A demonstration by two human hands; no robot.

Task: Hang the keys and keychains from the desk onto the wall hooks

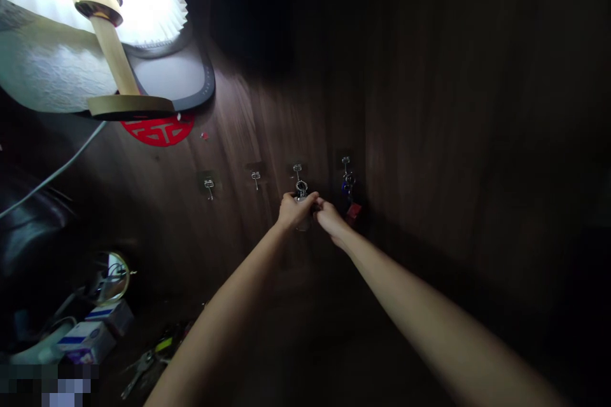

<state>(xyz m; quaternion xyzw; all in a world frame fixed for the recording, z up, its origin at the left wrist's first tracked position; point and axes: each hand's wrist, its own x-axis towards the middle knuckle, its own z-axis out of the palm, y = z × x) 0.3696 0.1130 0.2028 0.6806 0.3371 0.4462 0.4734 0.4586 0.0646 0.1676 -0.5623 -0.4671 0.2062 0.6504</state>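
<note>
Both arms reach forward to a dark wood panel with a row of small metal hooks. My left hand (292, 210) is closed round a keychain with a metal ring (301, 187); a pale part of it (303, 225) shows below the fingers. The ring sits just under a hook (298, 168); I cannot tell whether it hangs on it. My right hand (328, 217) is pinched beside the left, fingertips meeting it, and what it grips is hidden. To the right, a bunch of keys with a red tag (354, 211) hangs from another hook (346, 161).
Two bare hooks (209, 185) (256, 176) are at left. A lit lamp (114, 54) stands above a red paper cutout (160, 132). Lower left are a round mirror (114, 276), small boxes (88, 340) and loose keys (140, 369). The right side is dark.
</note>
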